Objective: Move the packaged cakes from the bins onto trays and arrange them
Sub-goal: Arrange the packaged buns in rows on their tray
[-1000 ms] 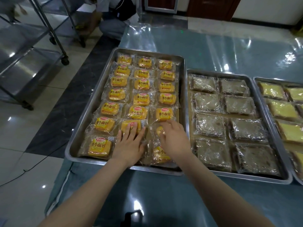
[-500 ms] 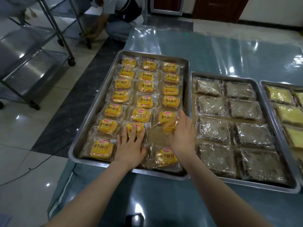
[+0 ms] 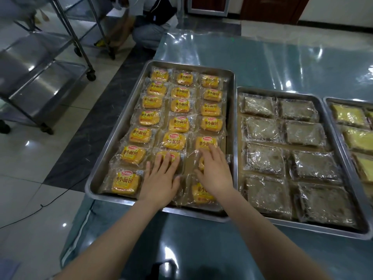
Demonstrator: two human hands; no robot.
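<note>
A steel tray (image 3: pixel 113 142) on the table holds three columns of yellow packaged cakes (image 3: pixel 177 124) in clear wrappers. My left hand (image 3: pixel 161 178) lies flat, fingers straight, on the middle column's near cakes and covers most of one cake (image 3: pixel 164 155). My right hand (image 3: pixel 214 170) rests with spread fingers on the right column, over a partly hidden cake (image 3: pixel 200 163); its fingertips touch the cake (image 3: pixel 205 143) behind. Another cake (image 3: pixel 200 194) sits nearest me between my wrists.
A second tray (image 3: pixel 331 122) of brown wrapped cakes lies to the right, and a third tray (image 3: pixel 328 102) of pale yellow cakes at the far right. A steel wheeled rack (image 3: pixel 40 81) stands left on the floor. A person (image 3: pixel 149 23) crouches beyond the table.
My right hand has slid back from the right column's far cakes toward me and a little left. My left hand has stayed flat on the middle column.
</note>
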